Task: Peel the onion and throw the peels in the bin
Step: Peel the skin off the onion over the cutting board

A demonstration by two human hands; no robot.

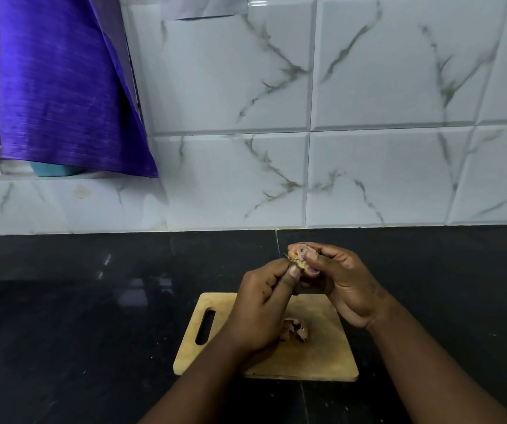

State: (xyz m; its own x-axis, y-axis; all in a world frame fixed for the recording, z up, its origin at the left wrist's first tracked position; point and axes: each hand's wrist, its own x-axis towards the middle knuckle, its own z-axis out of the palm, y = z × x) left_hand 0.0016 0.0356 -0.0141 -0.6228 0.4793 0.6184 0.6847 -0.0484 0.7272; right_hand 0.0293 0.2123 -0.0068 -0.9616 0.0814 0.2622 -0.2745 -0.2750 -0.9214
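Dark bench [78, 316] lying open left and right of the cutting board [322, 356]. Peel scrap [295, 330] sitting mid-board under both wrists. Tiled wall [368, 179] closing off the rear; purple cloth [62, 87] hanging over the far left corner.

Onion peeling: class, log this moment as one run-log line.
stage: peeling | right hand: holds onion | left hand: pinches its skin | peels: on cutting board | bin: unseen

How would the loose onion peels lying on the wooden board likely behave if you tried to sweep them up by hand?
The peels look thin and curled, so they are probably very light and may scatter. They seem papery and could crumble under a firm pinch. The cutting board lies flat, so they should slide rather than roll.
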